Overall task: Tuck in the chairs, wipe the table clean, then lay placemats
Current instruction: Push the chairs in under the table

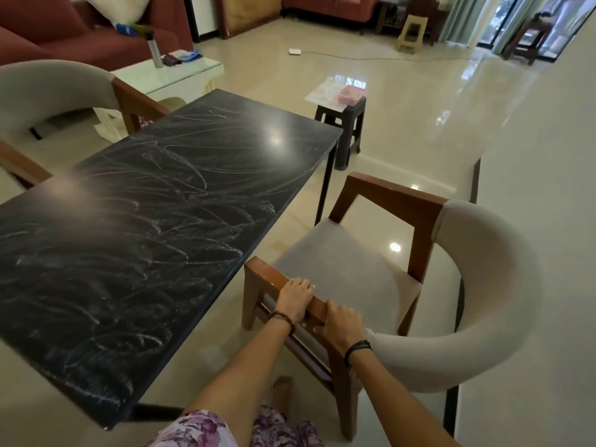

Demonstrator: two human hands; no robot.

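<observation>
I have both hands on the near wooden armrest (309, 309) of the chair (371, 272) that stands just beside the long right edge of the dark table (154, 214); my left hand (295, 300) lies over the top of the rail with its fingers curled down across the far side, a ring showing on one finger and a beaded bracelet at the wrist; my right hand (340, 324) clamps the same rail just behind the left, fingers wrapped over it and thumb against the near face, with dark bands at the wrist; the two hands sit close together, almost touching; from this hold the grey seat spreads out ahead and to the right, the padded curved backrest (490, 301) sweeps round on the right past my right wrist, and the far armrest stands across the seat; the chair is not under the table, its seat wholly clear of the tabletop; to the left of my grip the tabletop is covered with pale chalky smears and swirls; across the table from my hands a second chair (58, 91) of the same kind stands at the opposite long edge; well beyond the grip, past the table's far corner, a dark stool (348, 124) carries a flat patterned sheet (322, 93) and a small pink tray (351, 93).
</observation>
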